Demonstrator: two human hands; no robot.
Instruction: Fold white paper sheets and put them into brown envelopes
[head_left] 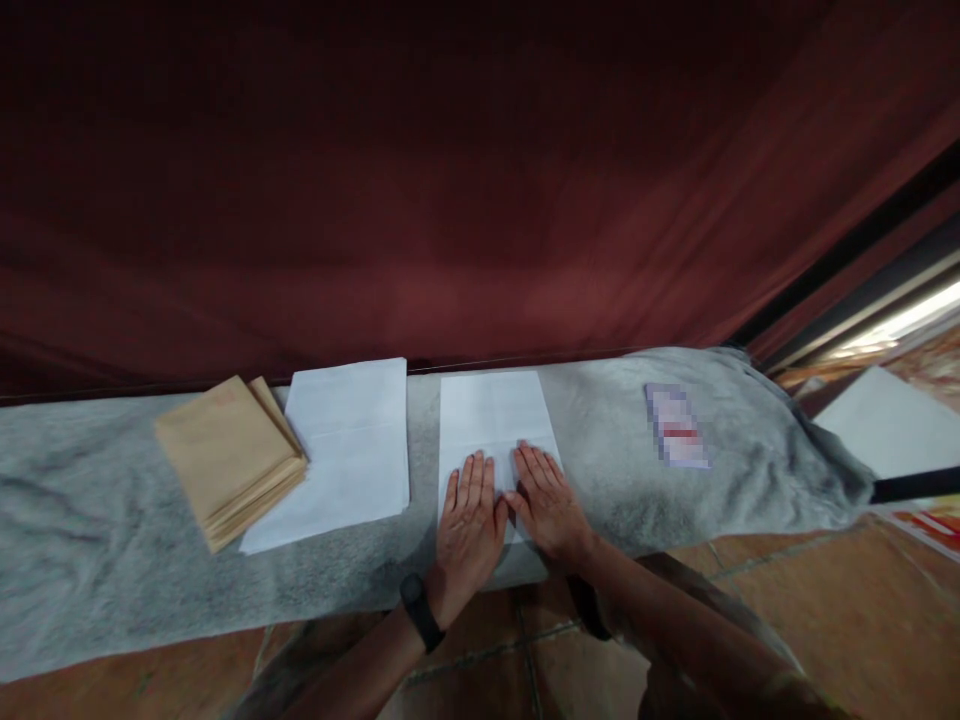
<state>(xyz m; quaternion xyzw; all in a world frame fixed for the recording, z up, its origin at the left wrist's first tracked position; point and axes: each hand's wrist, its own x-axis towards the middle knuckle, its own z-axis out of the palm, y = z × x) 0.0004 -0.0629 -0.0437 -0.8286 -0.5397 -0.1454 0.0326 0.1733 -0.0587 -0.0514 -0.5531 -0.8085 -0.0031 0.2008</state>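
- The white sheet lies flat on the grey cloth covering the table, in front of the person, its far part bare and its near part under both hands.
- Left hand: palm down on the sheet, fingers stretched out and pointing away from the body — gripping nothing.
- Right hand: also palm down, over the sheet's right edge, fingers extended and curled round nothing; the two thumbs meet or nearly meet.
- A dark watch sits on the left wrist.
- Left of the sheet, just apart from it, is a stack of white paper; brown envelopes overlap its left side.
- Well to the right lies a small pixelated item — its details cannot be made out.
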